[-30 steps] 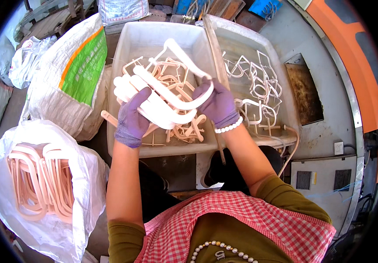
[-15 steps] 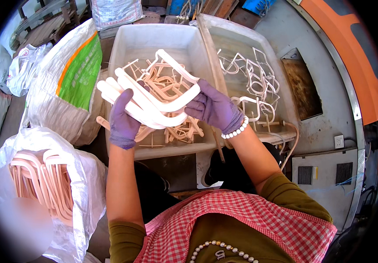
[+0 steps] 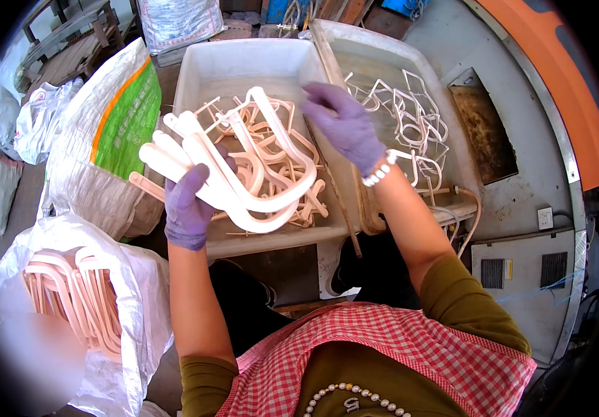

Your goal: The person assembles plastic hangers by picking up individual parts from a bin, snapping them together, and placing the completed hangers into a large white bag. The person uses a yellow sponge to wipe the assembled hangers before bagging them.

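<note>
My left hand point(image 3: 189, 208), in a purple glove, grips a bundle of pale pink, U-shaped plastic handles point(image 3: 261, 203) by their straight ends. Their bent ends point right, over a white tub point(image 3: 244, 59). Below them in that tub lies a tangle of thinner pink plastic offcuts point(image 3: 310, 149). My right hand point(image 3: 346, 128), gloved too, is raised clear of the bundle, near the edge between the two tubs. Its fingers are loosely stretched with nothing visible in them.
The second tub point(image 3: 445, 104), at right, holds water and thin, pale bent pieces point(image 3: 417, 132). At lower left a white plastic bag point(image 3: 136, 292) contains stacked pink handles point(image 3: 80, 299). A large woven sack point(image 3: 84, 167) stands behind it. Grey machine panels point(image 3: 522, 208) flank the right side.
My right hand has let go of the handles and moved up. My left hand keeps hold of the bundle, whose bent ends now sit lower and spread apart.
</note>
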{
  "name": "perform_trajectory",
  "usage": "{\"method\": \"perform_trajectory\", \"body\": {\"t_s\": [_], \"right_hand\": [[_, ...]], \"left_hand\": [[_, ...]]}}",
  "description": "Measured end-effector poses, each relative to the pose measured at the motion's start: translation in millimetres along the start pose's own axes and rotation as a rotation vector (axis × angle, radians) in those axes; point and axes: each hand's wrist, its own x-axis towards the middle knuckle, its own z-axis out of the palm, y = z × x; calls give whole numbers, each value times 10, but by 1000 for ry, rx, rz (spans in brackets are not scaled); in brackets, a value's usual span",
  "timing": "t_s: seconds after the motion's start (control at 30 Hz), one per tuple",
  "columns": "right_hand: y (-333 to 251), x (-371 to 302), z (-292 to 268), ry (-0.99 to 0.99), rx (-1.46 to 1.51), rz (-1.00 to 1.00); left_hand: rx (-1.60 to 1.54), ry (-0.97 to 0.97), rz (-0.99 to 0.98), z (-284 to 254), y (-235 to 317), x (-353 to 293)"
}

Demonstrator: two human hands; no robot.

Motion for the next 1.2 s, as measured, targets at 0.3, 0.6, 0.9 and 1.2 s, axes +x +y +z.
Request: {"method": "perform_trajectory", "body": {"t_s": [0.3, 0.6, 0.9, 1.2], "right_hand": [[365, 329, 734, -424, -799, -466], [486, 406, 565, -6, 997, 595], [566, 549, 605, 46, 1161, 682], [334, 502, 894, 20, 981, 379]], "left_hand": [[183, 36, -124, 21, -66, -136], [685, -155, -92, 171, -175, -137], [776, -249, 31, 334, -183, -340], [965, -37, 383, 416, -453, -346]]}}
